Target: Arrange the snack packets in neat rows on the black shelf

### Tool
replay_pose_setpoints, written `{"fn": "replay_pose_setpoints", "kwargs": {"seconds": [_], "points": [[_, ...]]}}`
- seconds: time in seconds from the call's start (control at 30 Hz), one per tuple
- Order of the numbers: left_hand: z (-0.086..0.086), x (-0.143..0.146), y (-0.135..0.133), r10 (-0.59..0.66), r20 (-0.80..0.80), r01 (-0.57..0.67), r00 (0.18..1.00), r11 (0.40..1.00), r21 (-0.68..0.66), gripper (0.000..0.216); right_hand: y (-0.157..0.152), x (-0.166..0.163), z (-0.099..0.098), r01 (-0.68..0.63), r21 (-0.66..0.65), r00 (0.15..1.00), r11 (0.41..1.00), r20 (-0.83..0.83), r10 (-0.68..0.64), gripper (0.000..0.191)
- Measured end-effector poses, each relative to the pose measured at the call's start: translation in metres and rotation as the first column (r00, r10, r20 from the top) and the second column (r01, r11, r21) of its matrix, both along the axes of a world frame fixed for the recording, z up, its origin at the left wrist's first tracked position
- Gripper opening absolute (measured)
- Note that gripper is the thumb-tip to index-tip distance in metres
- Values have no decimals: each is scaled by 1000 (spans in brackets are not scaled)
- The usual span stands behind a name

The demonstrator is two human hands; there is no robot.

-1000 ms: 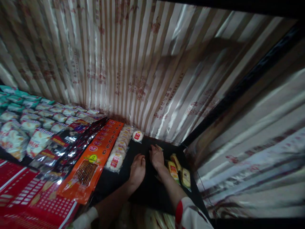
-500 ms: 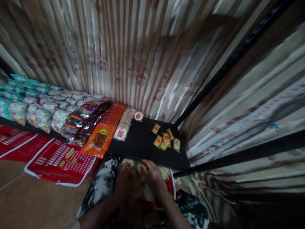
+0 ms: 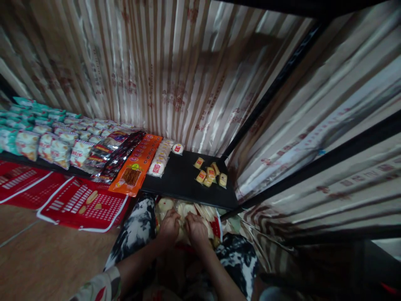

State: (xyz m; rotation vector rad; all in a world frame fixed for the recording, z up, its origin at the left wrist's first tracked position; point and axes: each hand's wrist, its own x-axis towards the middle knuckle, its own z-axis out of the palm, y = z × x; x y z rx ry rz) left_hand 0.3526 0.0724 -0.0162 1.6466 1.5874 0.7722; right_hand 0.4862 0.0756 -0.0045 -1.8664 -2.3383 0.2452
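My left hand [image 3: 169, 228] and my right hand [image 3: 196, 228] are side by side, low in the view, both down in an open bag of pale snack packets [image 3: 188, 211] that rests between my knees. Their fingers curl among the packets; what each holds is hidden. Just beyond the bag is a black shelf board [image 3: 181, 184]. On it lie several small yellow packets [image 3: 209, 174] at the right, and a row of white round-cake packets [image 3: 160, 161] at the left.
Left of the black board lie an orange snack pack [image 3: 136, 166], dark foil packs [image 3: 114, 156], and rows of white and green bags [image 3: 46, 140]. Red sheets [image 3: 81, 205] hang over the shelf front above a wooden floor [image 3: 37, 259]. Striped shiny sheeting lines the back and right.
Both hands came back from the black board, where they had been among the yellow packets, down into the bag at my lap. The view pulled back and now shows the floor.
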Motion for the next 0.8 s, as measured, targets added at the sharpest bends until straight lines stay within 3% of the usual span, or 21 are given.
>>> {"fn": "replay_pose_setpoints", "kwargs": {"seconds": [0.17, 0.33, 0.47, 0.6, 0.67, 0.8], "points": [[11, -9, 3, 30, -21, -31, 999, 999, -43, 32, -3, 1, 20, 47, 14, 996, 999, -71, -46, 26], [17, -15, 11, 110, 28, -107, 994, 989, -106, 33, 3, 9, 46, 153, -56, 911, 987, -380, -163, 21], [16, -12, 16, 193, 337, -106, 921, 959, -261, 44, 12, 14, 56, 116, -181, 709, 977, -674, -209, 20], [16, -12, 19, 311, 656, -34, 688, 916, -399, 50, 19, 11, 58, 61, -302, 479, 951, -827, -294, 31], [18, -13, 19, 333, 708, -47, 623, 919, -391, 48, 22, 9, 58, 54, -352, 357, 934, -867, -347, 37], [22, -15, 21, 372, 719, -135, 588, 921, -366, 40, 24, 2, 57, 60, -413, 149, 909, -897, -417, 39]]}}
